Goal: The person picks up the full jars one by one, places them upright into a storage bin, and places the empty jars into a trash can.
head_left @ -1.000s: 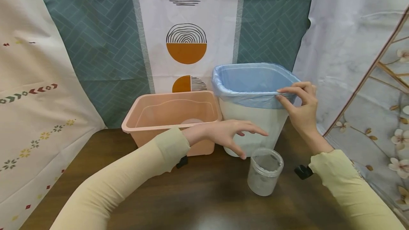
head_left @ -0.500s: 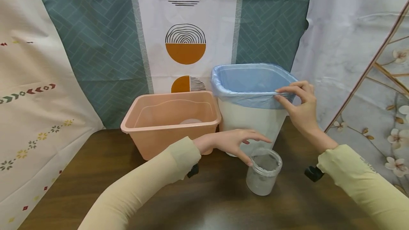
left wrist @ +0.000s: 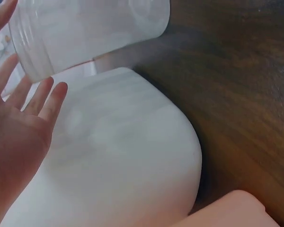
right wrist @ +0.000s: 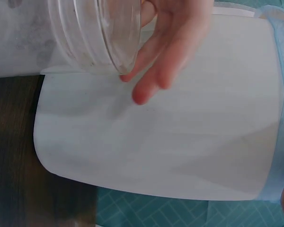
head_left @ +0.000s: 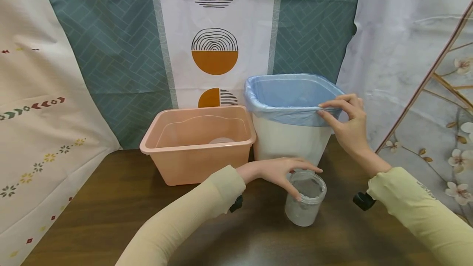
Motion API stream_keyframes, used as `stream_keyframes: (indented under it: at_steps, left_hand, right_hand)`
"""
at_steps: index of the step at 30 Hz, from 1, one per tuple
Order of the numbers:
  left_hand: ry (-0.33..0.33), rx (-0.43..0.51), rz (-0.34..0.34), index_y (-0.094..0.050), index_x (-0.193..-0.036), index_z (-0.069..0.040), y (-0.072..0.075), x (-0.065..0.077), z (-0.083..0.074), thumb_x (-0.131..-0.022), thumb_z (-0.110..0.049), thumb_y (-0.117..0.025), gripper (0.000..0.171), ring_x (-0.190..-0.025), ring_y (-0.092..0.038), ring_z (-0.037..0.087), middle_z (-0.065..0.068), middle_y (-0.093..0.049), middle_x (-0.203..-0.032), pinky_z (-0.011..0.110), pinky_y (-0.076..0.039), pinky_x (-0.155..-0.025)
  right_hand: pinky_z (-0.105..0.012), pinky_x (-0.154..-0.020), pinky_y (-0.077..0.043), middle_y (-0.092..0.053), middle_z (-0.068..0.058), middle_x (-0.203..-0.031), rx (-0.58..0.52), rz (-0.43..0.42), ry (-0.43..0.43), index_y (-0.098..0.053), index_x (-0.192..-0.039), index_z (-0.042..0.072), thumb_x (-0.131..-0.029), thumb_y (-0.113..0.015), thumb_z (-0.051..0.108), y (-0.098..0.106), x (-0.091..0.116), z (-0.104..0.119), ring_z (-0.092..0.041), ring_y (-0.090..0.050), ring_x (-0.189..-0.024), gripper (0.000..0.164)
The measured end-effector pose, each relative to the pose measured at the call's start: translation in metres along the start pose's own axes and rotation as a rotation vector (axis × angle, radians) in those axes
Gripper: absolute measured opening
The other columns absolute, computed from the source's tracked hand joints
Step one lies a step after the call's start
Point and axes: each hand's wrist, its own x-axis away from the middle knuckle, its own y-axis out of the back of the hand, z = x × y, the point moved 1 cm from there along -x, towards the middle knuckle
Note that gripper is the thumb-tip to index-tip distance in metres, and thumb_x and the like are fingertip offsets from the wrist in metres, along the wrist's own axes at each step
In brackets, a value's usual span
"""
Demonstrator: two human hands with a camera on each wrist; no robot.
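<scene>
A clear plastic jar (head_left: 305, 210) without a lid stands upright on the table, in front of a white bin (head_left: 292, 143). My left hand (head_left: 278, 172) is at the jar's rim from the left, thumb and fingers spread on either side of the mouth. In the left wrist view the fingers of the left hand (left wrist: 26, 113) are loosely extended beside the jar (left wrist: 94, 33). My right hand (head_left: 349, 124) pinches the folded edge of the blue bin liner (head_left: 295, 114) at the bin's front right corner, thumb below and index finger on top.
A pink plastic tub (head_left: 197, 163) stands left of the bin, close against it, with a pale round thing (head_left: 221, 140) inside. Patterned cloths (head_left: 127, 44) hang behind and at both sides of the dark wooden table (head_left: 122, 204).
My left hand has moved right and down, from above and left of the jar to its rim. The right hand keeps its pinch on the liner; the jar stands still.
</scene>
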Motion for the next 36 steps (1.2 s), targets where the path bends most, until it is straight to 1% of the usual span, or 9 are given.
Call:
stream_keyframes:
  at_steps: [3,5,10,17,23,29,32,36]
  left_hand:
    - [0.005,-0.035,0.002,-0.038,-0.153,-0.028,-0.001,-0.003,0.000,-0.080,-0.038,-0.081,0.085,-0.139,-0.037,0.001,-0.009,-0.040,-0.154,0.018,-0.034,-0.110]
    - [0.002,-0.056,-0.002,-0.041,-0.151,-0.026,-0.001,-0.004,0.000,-0.079,-0.038,-0.082,0.083,-0.135,-0.041,0.001,-0.008,-0.044,-0.151,0.015,-0.035,-0.108]
    - [0.000,-0.081,0.002,-0.045,-0.149,-0.024,0.001,-0.003,-0.002,-0.078,-0.039,-0.082,0.081,-0.130,-0.043,0.000,-0.007,-0.048,-0.147,0.013,-0.036,-0.104]
    - [-0.002,-0.084,0.020,-0.046,-0.148,-0.024,0.003,0.001,-0.002,-0.078,-0.038,-0.083,0.080,-0.127,-0.044,0.000,-0.006,-0.048,-0.144,0.014,-0.036,-0.104]
    - [0.021,-0.087,0.042,-0.047,-0.147,-0.026,0.005,0.008,-0.002,-0.078,-0.039,-0.082,0.079,-0.131,-0.042,-0.002,-0.009,-0.047,-0.148,0.015,-0.035,-0.106]
    - [0.046,-0.084,0.080,-0.047,-0.147,-0.027,0.015,0.018,-0.011,-0.079,-0.039,-0.082,0.078,-0.135,-0.040,0.001,-0.010,-0.044,-0.150,0.018,-0.034,-0.110]
    - [0.065,-0.085,0.114,-0.046,-0.147,-0.028,0.022,0.023,-0.015,-0.081,-0.039,-0.080,0.076,-0.136,-0.039,0.004,-0.010,-0.042,-0.152,0.021,-0.034,-0.112]
    - [0.078,-0.088,0.158,-0.045,-0.148,-0.026,0.029,0.029,-0.020,-0.082,-0.037,-0.079,0.076,-0.137,-0.039,0.008,-0.007,-0.041,-0.152,0.025,-0.035,-0.113]
  right_hand:
    - [-0.023,-0.089,-0.022,-0.048,0.022,-0.099,-0.009,0.002,-0.005,-0.071,-0.093,-0.011,-0.078,-0.071,-0.015,-0.001,0.000,0.001,0.002,-0.034,-0.096,0.015]
    - [-0.023,-0.089,-0.022,-0.048,0.022,-0.099,-0.014,0.000,-0.007,-0.071,-0.093,-0.011,-0.078,-0.071,-0.015,-0.001,-0.001,0.001,0.002,-0.035,-0.096,0.015]
    - [-0.023,-0.089,-0.023,-0.048,0.023,-0.098,-0.023,-0.009,0.000,-0.071,-0.092,-0.011,-0.078,-0.071,-0.016,-0.002,-0.002,0.001,0.002,-0.035,-0.097,0.015]
    - [-0.023,-0.089,-0.022,-0.049,0.022,-0.097,-0.035,-0.015,0.021,-0.071,-0.091,-0.011,-0.077,-0.071,-0.016,-0.004,-0.002,-0.001,0.001,-0.036,-0.096,0.015]
    - [-0.023,-0.089,-0.023,-0.049,0.022,-0.098,-0.024,-0.015,0.016,-0.071,-0.091,-0.010,-0.077,-0.072,-0.016,-0.004,-0.001,-0.001,0.002,-0.035,-0.096,0.015]
    - [-0.022,-0.088,-0.023,-0.049,0.021,-0.097,-0.032,-0.026,0.006,-0.071,-0.091,-0.011,-0.076,-0.072,-0.017,-0.004,-0.001,-0.001,0.001,-0.036,-0.096,0.015]
    - [-0.022,-0.089,-0.022,-0.049,0.021,-0.097,-0.035,-0.031,-0.001,-0.071,-0.091,-0.012,-0.077,-0.071,-0.017,-0.003,0.000,0.000,0.001,-0.036,-0.096,0.015]
    - [-0.022,-0.089,-0.022,-0.048,0.022,-0.098,-0.033,-0.030,-0.005,-0.070,-0.091,-0.012,-0.077,-0.071,-0.017,-0.002,0.002,0.000,0.001,-0.035,-0.096,0.015]
